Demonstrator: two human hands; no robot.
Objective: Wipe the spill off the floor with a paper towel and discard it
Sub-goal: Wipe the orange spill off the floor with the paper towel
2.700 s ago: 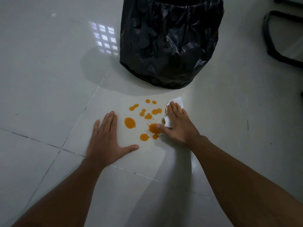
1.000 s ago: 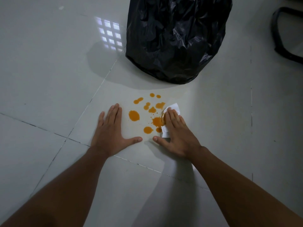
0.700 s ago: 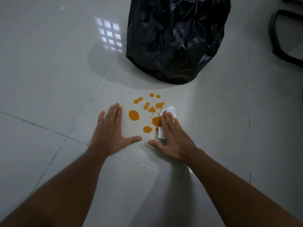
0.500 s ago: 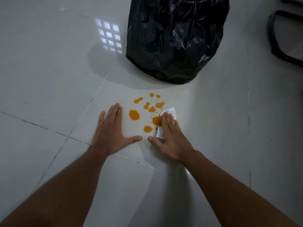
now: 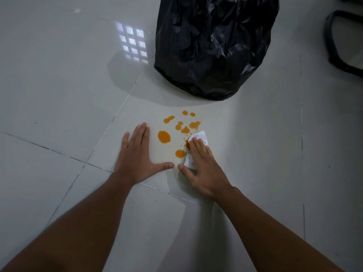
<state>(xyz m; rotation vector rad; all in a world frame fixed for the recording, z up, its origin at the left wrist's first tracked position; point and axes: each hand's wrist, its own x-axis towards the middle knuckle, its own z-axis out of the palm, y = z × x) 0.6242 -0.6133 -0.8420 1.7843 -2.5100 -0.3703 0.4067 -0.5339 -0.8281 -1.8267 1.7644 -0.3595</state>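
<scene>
Several orange liquid droplets (image 5: 164, 136) dot the pale tiled floor (image 5: 59, 85); right hand (image 5: 202, 169) presses a white paper towel (image 5: 198, 138) flat, left hand (image 5: 137, 160) splayed, grasping nothing.

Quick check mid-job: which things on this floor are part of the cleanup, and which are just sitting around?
Part of the job:
paper towel under the right hand
orange spill
black bin bag

Just around:
left hand, flat on the floor
dark frame
</scene>
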